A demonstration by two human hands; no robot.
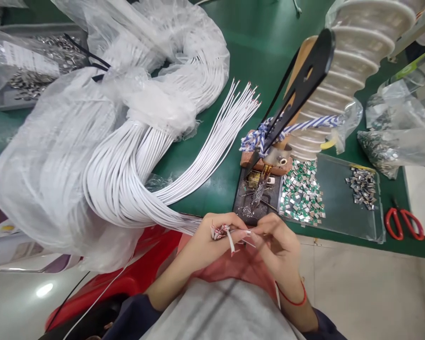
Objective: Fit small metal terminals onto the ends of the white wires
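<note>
My left hand [212, 243] is closed round a bundle of white cables [179, 221], whose short reddish and white ends [219, 231] stick out above the fingers. One cable end [231, 243] hangs down separately over the hand. My right hand [279, 245], with a red string [297, 300] at the wrist, pinches a thin white cable end where both hands' fingertips meet. The fingers partly hide this end. Just beyond the fingertips stands a soldering iron [264, 182], its tip over a dark tray [241, 203] with solder bits.
Plastic-wrapped cable coils [145, 56] fill the left. Small green-and-metal connectors [302, 193] and metal shells [363, 186] lie on a clear tray [335, 198]. A ribbed hose [354, 47] and black bracket [301, 89] rise above. Red-handled scissors [403, 222] lie right, near bagged parts [389, 146].
</note>
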